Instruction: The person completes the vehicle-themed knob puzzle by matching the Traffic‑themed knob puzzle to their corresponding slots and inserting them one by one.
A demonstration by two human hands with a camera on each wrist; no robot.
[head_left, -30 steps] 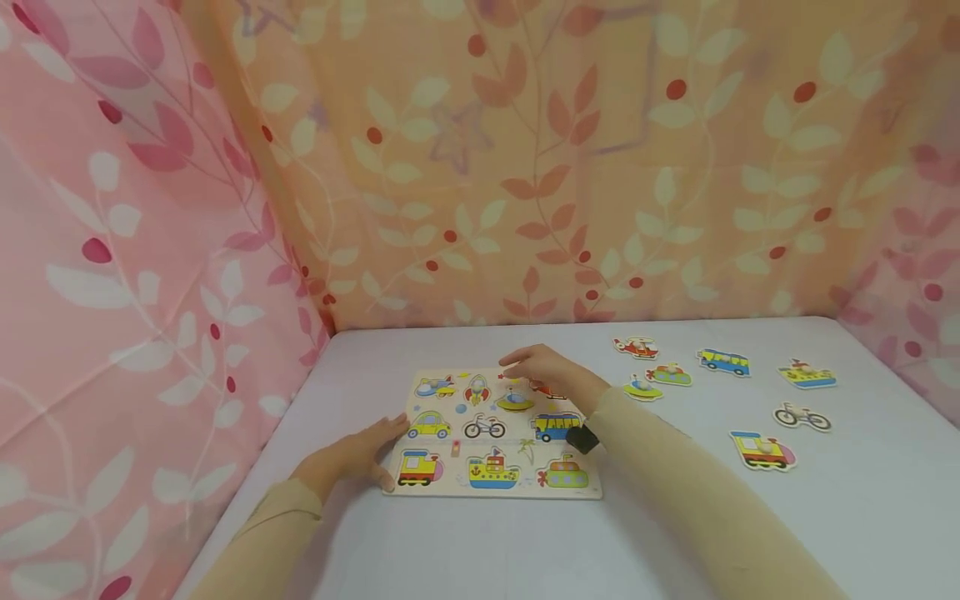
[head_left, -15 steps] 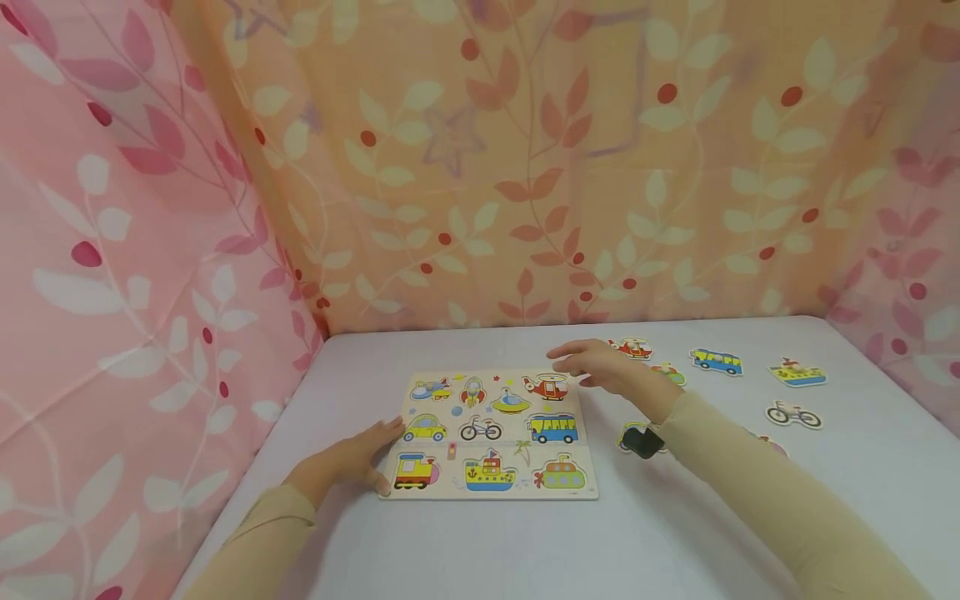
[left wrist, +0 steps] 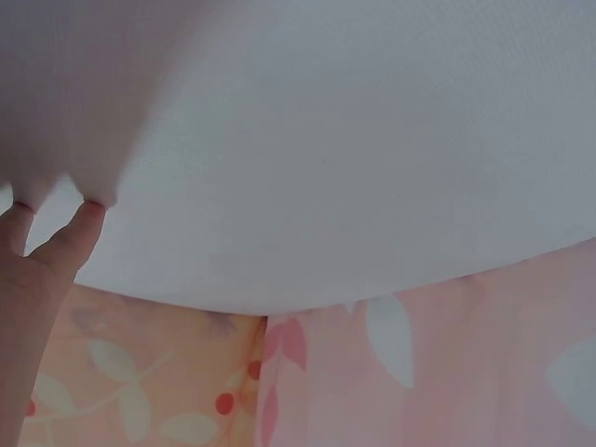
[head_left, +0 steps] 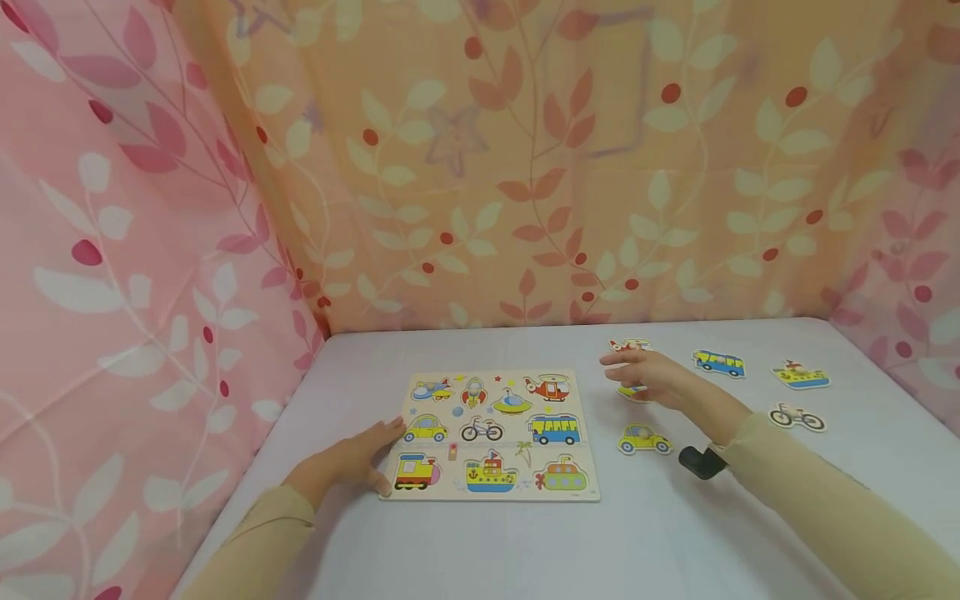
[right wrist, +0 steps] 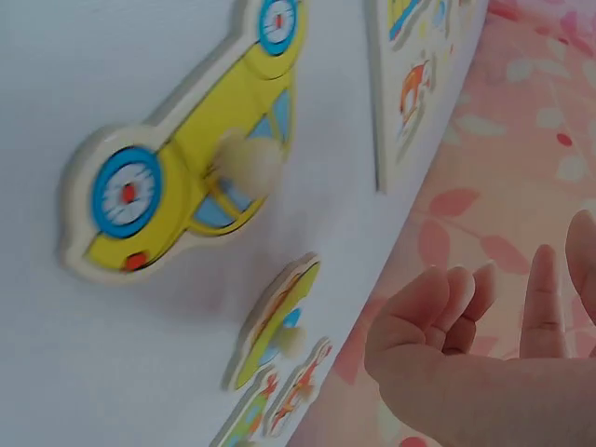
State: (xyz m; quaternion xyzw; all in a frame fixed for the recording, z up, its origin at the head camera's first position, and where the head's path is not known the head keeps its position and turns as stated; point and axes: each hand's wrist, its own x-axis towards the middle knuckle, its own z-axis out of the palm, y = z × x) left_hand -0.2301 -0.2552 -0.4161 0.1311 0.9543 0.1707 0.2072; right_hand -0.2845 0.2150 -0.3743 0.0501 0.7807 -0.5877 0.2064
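A wooden puzzle board [head_left: 480,493] printed with vehicles lies flat on the white table. My left hand [head_left: 351,458] rests at its left edge, fingers spread; the left wrist view catches only some of its fingers. My right hand [head_left: 667,385] hovers above the loose pieces with loosely bent fingers and holds nothing. Below it a UFO piece [head_left: 632,392] is partly covered, and a helicopter piece [head_left: 628,343] peeks out behind. Nearer lies a yellow car piece [head_left: 643,440], whose round wooden knob [right wrist: 250,166] shows in the right wrist view. A submarine piece [right wrist: 250,410] is visible there too.
Farther right lie a bus piece [head_left: 718,363], a ship piece [head_left: 801,374] and a bicycle piece [head_left: 797,417]. A black device [head_left: 701,462] is on the right wrist. Flowered curtains [head_left: 480,167] stand behind the table and at its sides.
My right hand has moved right from above the board to over the loose pieces. The car piece has come into full view, while the train piece is now hidden. My left hand stays put.
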